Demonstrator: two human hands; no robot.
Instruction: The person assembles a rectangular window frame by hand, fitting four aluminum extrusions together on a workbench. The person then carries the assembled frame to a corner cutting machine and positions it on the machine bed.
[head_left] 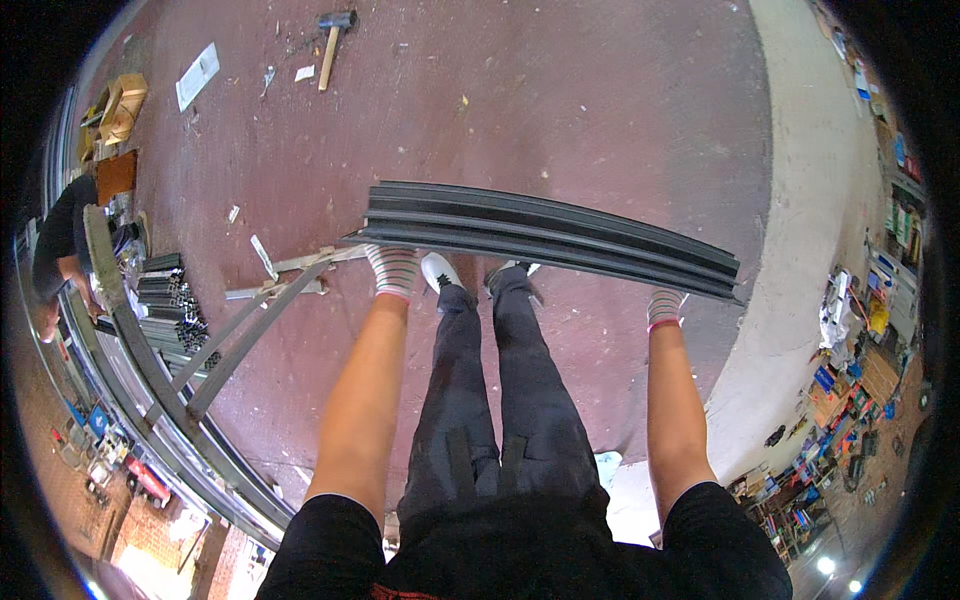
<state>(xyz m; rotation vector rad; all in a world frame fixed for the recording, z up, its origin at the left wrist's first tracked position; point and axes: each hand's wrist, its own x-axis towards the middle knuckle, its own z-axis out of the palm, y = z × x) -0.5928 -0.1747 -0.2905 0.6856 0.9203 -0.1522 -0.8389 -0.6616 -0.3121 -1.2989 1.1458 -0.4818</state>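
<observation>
A long dark grey metal profile (550,232), ribbed along its length, spans crosswise in front of my legs. Near its left end is my left hand (391,270), in a striped glove, holding the profile. My right hand (666,306), gloved alike, grips it close to the right end. The profile hides most of the fingers of both hands. It tilts a little, its right end lower in the picture than its left. My shoes (440,272) stand on the floor just below it.
A metal trestle (245,345) stands at the left, beside long rails (135,350) and stacked dark profiles (165,305). A co-worker's arm (72,270) reaches in there. A mallet (329,55) and a paper sheet (198,76) lie ahead. Cluttered shelves (860,390) line the right.
</observation>
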